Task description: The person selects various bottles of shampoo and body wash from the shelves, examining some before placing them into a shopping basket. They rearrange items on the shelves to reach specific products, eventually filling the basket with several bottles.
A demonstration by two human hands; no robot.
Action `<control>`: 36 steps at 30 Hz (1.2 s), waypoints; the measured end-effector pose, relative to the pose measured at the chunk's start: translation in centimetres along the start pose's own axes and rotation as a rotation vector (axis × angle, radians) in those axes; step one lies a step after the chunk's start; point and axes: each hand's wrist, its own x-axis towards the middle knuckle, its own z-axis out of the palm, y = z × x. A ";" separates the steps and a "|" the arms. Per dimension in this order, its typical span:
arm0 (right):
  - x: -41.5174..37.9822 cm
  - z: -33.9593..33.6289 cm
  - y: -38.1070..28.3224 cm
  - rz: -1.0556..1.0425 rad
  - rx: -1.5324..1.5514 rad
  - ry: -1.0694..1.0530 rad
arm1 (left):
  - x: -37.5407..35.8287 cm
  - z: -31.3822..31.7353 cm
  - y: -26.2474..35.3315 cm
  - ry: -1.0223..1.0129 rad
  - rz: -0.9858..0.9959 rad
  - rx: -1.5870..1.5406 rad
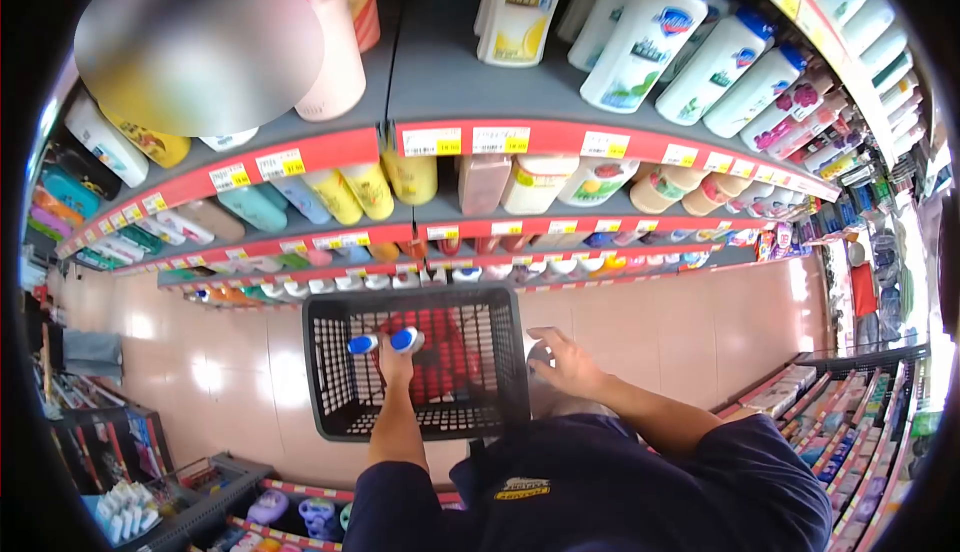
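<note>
My left hand (394,364) reaches down into a black shopping basket (318,372) with lattice walls. It is closed on a white bottle with a blue cap (405,340). Just left of it stands a second blue-capped bottle (362,344); whether my fingers touch that one too is hidden. Something red shows through the basket's lattice. Beside the basket's right rim is my right hand (572,364), its thumb and fingers curved but apart, with nothing visible held. A dark, rounded part near those fingers cannot be made out.
Shelves with red price strips (480,142) rise ahead, carrying white blue-capped bottles (645,47), yellow bottles (410,177) and a pink bottle (335,72). Tiled floor (250,352) surrounds the basket. More stocked racks (850,442) stand at right and behind me.
</note>
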 end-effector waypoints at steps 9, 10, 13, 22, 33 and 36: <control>8.8 -11.7 -12.0 -0.420 0.149 0.435 | -1.6 0.8 -2.0 0.018 -0.102 0.037; 10.0 -13.1 -13.5 -0.475 0.162 0.509 | -2.0 0.8 -1.4 0.013 -0.125 0.047; 13.3 -16.7 -17.9 -0.515 0.163 0.641 | -4.3 0.3 0.2 0.044 -0.144 0.002; 27.3 -21.1 -21.6 -0.404 0.177 1.103 | -13.2 0.0 1.6 0.161 -0.025 0.003; 26.0 -21.6 -21.5 -0.476 0.167 1.003 | -15.7 -4.0 5.9 0.211 0.139 -0.109; 20.2 -20.1 -23.5 -0.628 0.194 1.004 | -15.3 -5.1 10.0 0.213 0.219 -0.315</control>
